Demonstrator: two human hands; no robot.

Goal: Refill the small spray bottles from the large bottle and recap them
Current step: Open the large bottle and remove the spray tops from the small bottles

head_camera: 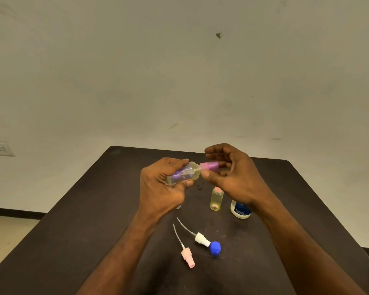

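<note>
1. Our left hand (162, 184) grips the body of a small spray bottle (184, 173), fingers wrapped round it. The bottle lies tilted nearly on its side above the table (90, 209).
2. Our right hand (228, 173) pinches the purple spray cap (209, 166) at the bottle's neck between thumb and fingertips. We judge this to be the recapping step.
3. Handling: the bottle looks like thin clear plastic holding yellowish liquid, so we expect it to be light and to flex under pressure. Hold the body firmly without squeezing, since liquid could escape at the neck while it is tilted. Turn the cap by its collar, not its nozzle.
4. Just below our right fingers stands a second small bottle (216, 199), uncapped and filled. Beside it, under the right wrist, stands the large bottle (240, 209), partly hidden.
5. Nearer to us, well apart from the fingers, lie a white spray head (201, 239) and a pink spray head (188, 257), each with a thin, bendable dip tube, and a blue cap (215, 248).
6. Count: two small bottles seen, one large bottle, three spray heads, one blue cap.
</note>
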